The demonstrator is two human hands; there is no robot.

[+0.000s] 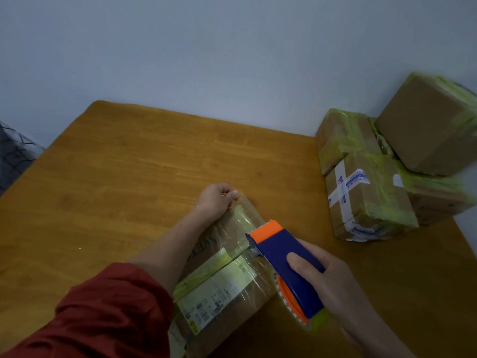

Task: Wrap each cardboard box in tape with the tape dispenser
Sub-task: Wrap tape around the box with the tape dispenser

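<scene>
partly, gripping left hand (215, 201) and tape dispenser (278, 250) hide the cardboard box (232, 288).

A cardboard box (232, 293) on the surface (129, 164).
The left grip (215, 200) holds its far end, the right grip (333, 282) holds the tape dispenser (286, 257) on its top; taped boxes (374, 192) are stacked at right.

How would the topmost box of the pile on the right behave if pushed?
The topmost box sits tilted on the lower boxes, so a push would probably slide or tip it. Its faces look flat and stiff, so it should keep its shape.
</scene>
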